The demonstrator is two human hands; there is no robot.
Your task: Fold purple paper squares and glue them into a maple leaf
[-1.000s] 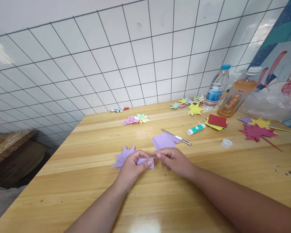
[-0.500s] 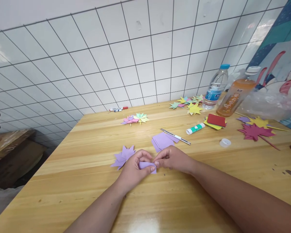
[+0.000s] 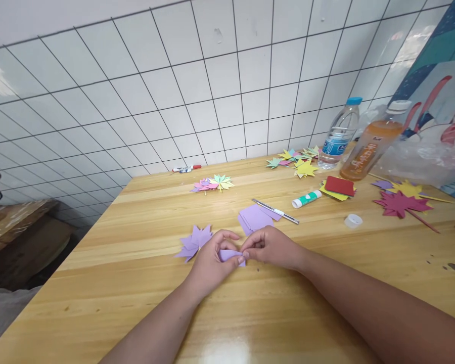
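A small piece of purple paper (image 3: 229, 255) is held between both hands just above the table, partly hidden by the fingers. My left hand (image 3: 215, 260) grips it from the left, thumb along its near edge. The thumb and forefinger of my right hand (image 3: 269, 247) pinch its right end, close to the left thumb. Left of my left hand lies a folded purple paper leaf (image 3: 193, 242), partly covered by that hand. Beyond the hands rests a stack of purple paper sheets (image 3: 255, 218), with a slim craft knife or pen (image 3: 276, 211) lying across it.
A glue stick (image 3: 306, 199), its white cap (image 3: 353, 221) and a stack of red and yellow paper (image 3: 339, 187) lie to the right. Behind stand a water bottle (image 3: 337, 139) and an orange drink bottle (image 3: 371, 144). A dark red paper leaf (image 3: 400, 203) and markers (image 3: 187, 168) are farther off.
The hands keep nearly the same place and grip. The purple paper is tilted slightly differently, and the left thumb has shifted a little upward along it. The view has moved slightly.
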